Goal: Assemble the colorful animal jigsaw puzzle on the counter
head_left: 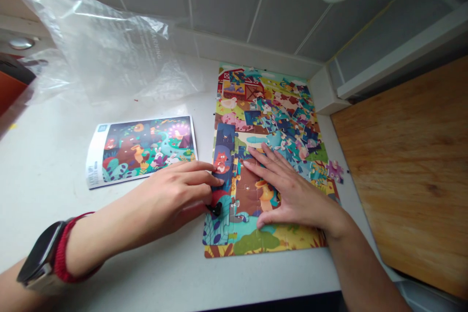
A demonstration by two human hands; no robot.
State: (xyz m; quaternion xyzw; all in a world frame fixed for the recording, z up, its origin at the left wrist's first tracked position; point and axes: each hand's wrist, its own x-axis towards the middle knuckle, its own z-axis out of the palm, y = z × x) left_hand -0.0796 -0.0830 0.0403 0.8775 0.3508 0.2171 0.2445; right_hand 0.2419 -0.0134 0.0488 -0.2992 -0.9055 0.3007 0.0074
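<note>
A farm-picture puzzle board (pixel 252 243) lies on the white counter. On its left side is a joined strip of dark blue puzzle pieces with a red fox (pixel 222 160). To the right of the strip, joined pieces show a brown bear (pixel 246 190); a narrow gap partly separates the two sections. My left hand (pixel 183 187) rests its fingertips on the strip's left edge, fingers extended. By its thumb is a small shiny black thing (pixel 216 208) that I cannot make out. My right hand (pixel 287 187) lies spread over the bear section, covering part of it.
Several loose puzzle pieces (pixel 270 112) are heaped on the board's upper half; one purple piece (pixel 334 170) overhangs its right edge. A picture leaflet (pixel 146 148) lies left, below a clear plastic bag (pixel 109 53). A wooden board (pixel 409 165) stands at the right.
</note>
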